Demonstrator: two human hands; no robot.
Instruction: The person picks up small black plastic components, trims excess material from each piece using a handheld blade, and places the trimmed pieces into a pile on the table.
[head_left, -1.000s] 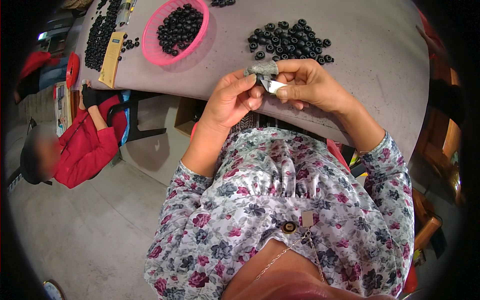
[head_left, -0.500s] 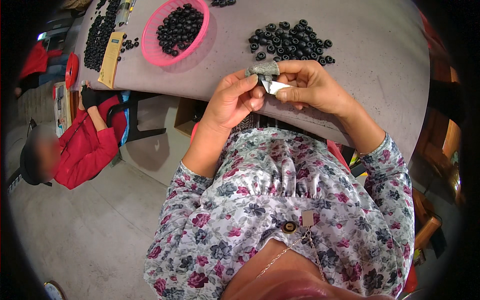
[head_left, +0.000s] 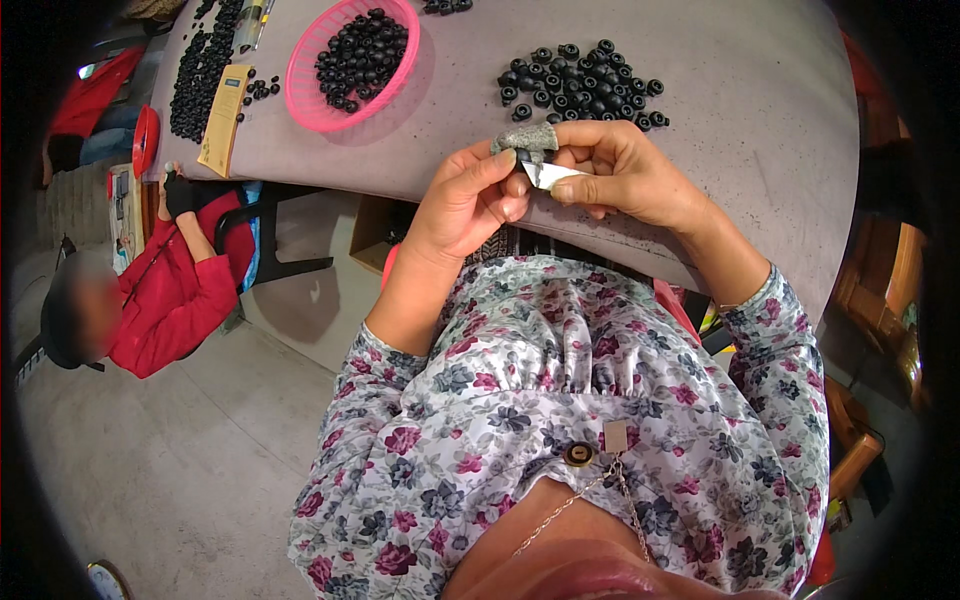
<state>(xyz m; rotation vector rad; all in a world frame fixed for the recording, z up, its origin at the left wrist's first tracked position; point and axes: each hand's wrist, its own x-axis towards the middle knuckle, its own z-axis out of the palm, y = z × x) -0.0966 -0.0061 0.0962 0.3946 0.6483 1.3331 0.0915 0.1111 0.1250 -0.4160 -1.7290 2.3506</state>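
Note:
Both of my hands meet just over the near edge of the table. My left hand (head_left: pixel 462 200) is closed on a small black round part (head_left: pixel 521 158), mostly hidden by the fingers. A grey fabric finger cover (head_left: pixel 524 138) sits over a fingertip above that part. In my right hand (head_left: pixel 625 178), thumb and fingers pinch a thin blade with a white wrapped grip (head_left: pixel 550 177). Its pointed end touches or lies close beside the black part; which one I cannot tell. Past my hands lies a loose pile of black round parts (head_left: pixel 590 88) with ring-shaped ends.
A pink basket (head_left: pixel 298 98) of black parts stands on the grey-covered table (head_left: pixel 455 75). Further left lie many smaller black pieces (head_left: pixel 200 85) and a tan packet (head_left: pixel 222 122). A co-worker in red (head_left: pixel 175 300) sits at the left, near a black chair (head_left: pixel 275 235).
My hands, the blade and the black part stay almost in place. Another red-clad person at the far upper left has shifted slightly.

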